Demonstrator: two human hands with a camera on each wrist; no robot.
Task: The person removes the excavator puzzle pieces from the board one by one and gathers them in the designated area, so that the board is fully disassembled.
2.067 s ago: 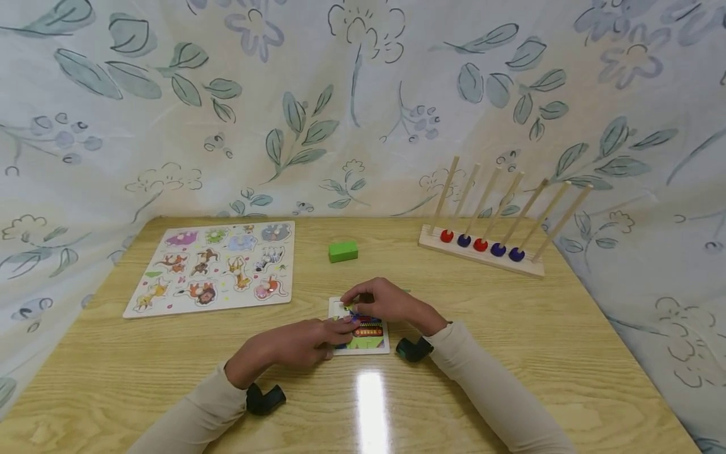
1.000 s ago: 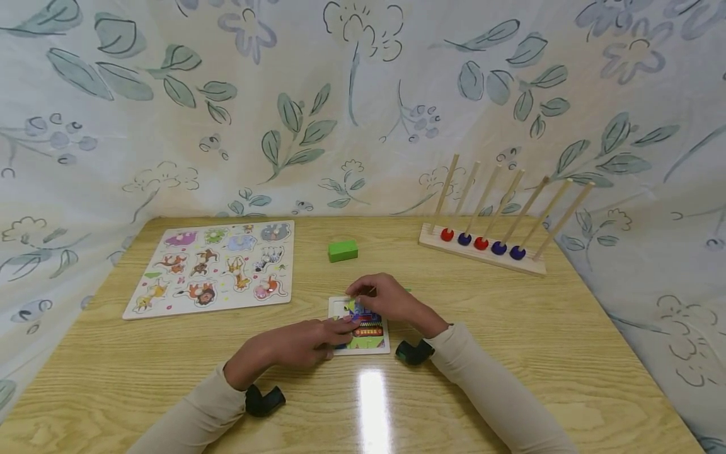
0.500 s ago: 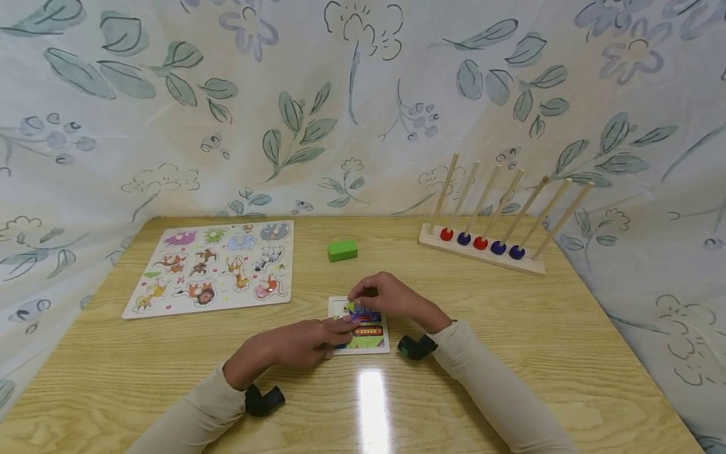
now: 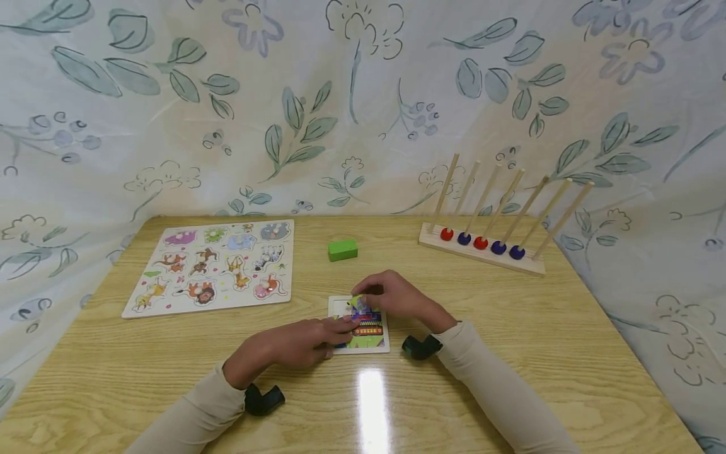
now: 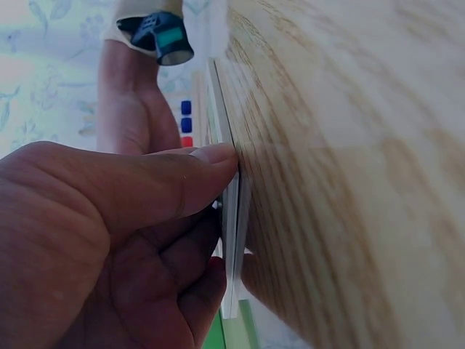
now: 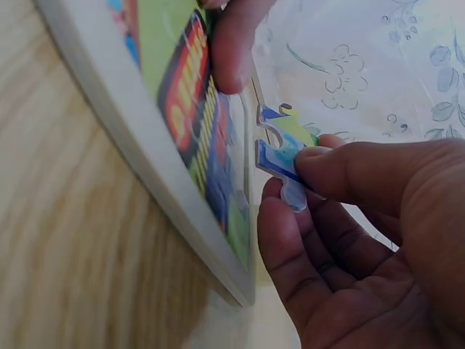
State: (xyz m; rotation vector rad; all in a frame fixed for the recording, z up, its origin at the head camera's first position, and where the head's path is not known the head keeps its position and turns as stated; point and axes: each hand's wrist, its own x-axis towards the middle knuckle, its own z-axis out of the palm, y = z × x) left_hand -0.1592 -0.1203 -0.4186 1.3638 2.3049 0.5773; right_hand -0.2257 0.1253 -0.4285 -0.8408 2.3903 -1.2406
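My right hand [image 4: 394,296] pinches a jigsaw piece [image 6: 280,156] between thumb and fingers, over the upper part of a small jigsaw tray [image 4: 363,351]. The piece is blue, yellow and green, with a rounded tab; the right wrist view shows it tilted and apart from the tray. A red vehicle picture [image 4: 370,330] and green ground fill the lower part of the tray, while white backing shows at its upper left. My left hand [image 4: 300,343] steadies the tray's left side, thumb [image 5: 218,154] at the edge and fingertips on the picture, covering part of it.
Left of the tray lies an animal knob puzzle board [image 4: 227,299]. A green block [image 4: 343,251] sits behind the tray. At the back right stands a wooden peg rack [image 4: 482,252] with tall rods and several red and blue beads. A floral cloth [image 4: 363,126] hangs behind the table.
My right hand has shifted slightly right and away with the jigsaw piece, which has turned between its fingers. My left hand and the tray keep their place.
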